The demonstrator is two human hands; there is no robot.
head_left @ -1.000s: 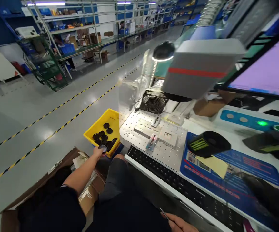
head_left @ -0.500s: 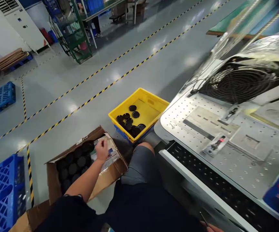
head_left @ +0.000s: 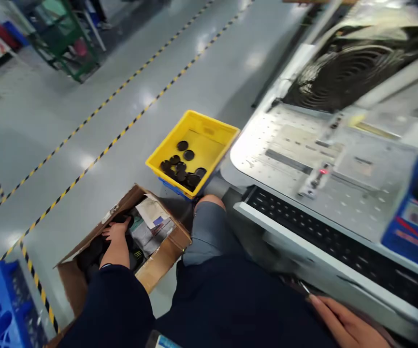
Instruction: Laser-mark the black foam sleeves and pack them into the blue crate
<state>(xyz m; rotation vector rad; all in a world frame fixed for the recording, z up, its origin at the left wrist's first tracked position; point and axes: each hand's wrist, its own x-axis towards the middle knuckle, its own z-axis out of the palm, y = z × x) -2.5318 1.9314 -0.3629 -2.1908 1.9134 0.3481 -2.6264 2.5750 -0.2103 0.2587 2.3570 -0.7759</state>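
- stretching across the right of the view, the perforated worktop has a black keyboard along its near edge
- the open cardboard box sits low on the left, black round pieces and papers inside
- the yellow bin stands between box and worktop, dark discs loose in it, mostly toward its near end
- the left hand reaches into the box, fingers spread over the black pieces; whether it grips one, i can't tell
- the right hand, below the keyboard, has its fingers closed narrow on a thin metal tool
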